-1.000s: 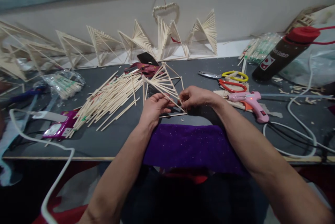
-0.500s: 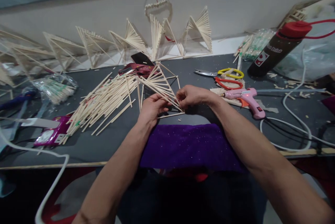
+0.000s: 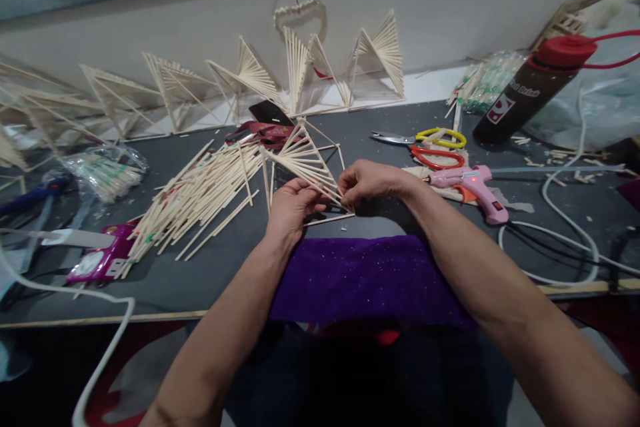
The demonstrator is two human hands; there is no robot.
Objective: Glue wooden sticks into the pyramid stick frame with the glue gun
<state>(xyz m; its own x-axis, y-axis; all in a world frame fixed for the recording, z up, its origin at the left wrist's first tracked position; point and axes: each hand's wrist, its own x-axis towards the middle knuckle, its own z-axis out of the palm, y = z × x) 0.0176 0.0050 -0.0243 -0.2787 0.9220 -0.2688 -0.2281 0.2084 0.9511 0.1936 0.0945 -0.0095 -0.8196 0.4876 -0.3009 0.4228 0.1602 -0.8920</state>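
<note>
A frame of thin wooden sticks [image 3: 300,158], fanned out along one side, stands on the dark table in front of me. My left hand [image 3: 294,206] is closed at its near side, thumb and fingers pinching one of the slanting sticks. At the frame's lower right corner my right hand [image 3: 361,184] is closed too, its fingertips pressed to the stick ends there. Whether a separate small piece sits in those fingertips is hidden. Left of the frame lies a loose pile of wooden sticks [image 3: 200,197].
A pink glue gun [image 3: 470,186] and scissors [image 3: 440,147] lie to the right, with a dark bottle [image 3: 533,90] behind. Finished stick frames [image 3: 383,57] line the wall. Purple cloth [image 3: 360,280] covers the near edge. A magenta power strip [image 3: 103,257] sits at left.
Both hands stay at the same spots on the stick frame. The whole view has shifted very slightly; otherwise nothing visibly moves.
</note>
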